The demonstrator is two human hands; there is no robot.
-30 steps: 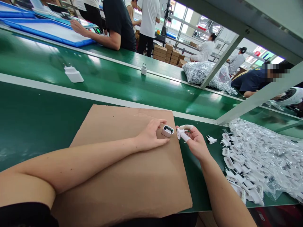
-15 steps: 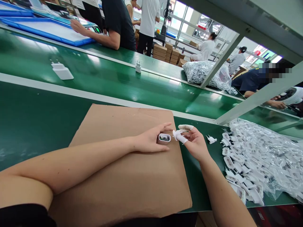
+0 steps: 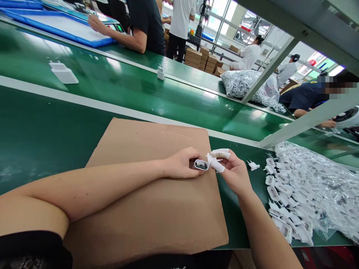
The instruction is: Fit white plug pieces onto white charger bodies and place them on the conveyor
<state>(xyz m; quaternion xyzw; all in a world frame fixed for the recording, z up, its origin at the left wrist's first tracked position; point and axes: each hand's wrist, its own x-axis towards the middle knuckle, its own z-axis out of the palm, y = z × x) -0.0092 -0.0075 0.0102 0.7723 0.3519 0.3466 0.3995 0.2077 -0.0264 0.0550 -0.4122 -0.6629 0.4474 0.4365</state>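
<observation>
My left hand point(image 3: 181, 163) rests on a sheet of brown cardboard point(image 3: 157, 209), its thumb and fingers closed around a white charger housing point(image 3: 201, 164). The housing's oval open end faces right, and circuit parts show inside. My right hand point(image 3: 237, 172), with white covers on some fingertips, pinches a small white plug cap point(image 3: 211, 160) close to that open end. Finger covers partly hide the cap, and whether it touches the housing I cannot tell. Right of this hand, a loose white plug cap point(image 3: 253, 165) with pins lies on the green bench.
Many white caps point(image 3: 283, 198) and clear plastic bags point(image 3: 325, 186) pile up at the right. Across the green conveyor belt point(image 3: 117, 89) lie a white charger point(image 3: 64, 72) and a smaller one point(image 3: 160, 73). A metal post point(image 3: 305, 112) slants overhead; co-workers stand beyond.
My left fingers have closed around the charger housing, which has shifted slightly right. The plug cap in my right hand is now nearer its open end. The whole view has moved a little.
</observation>
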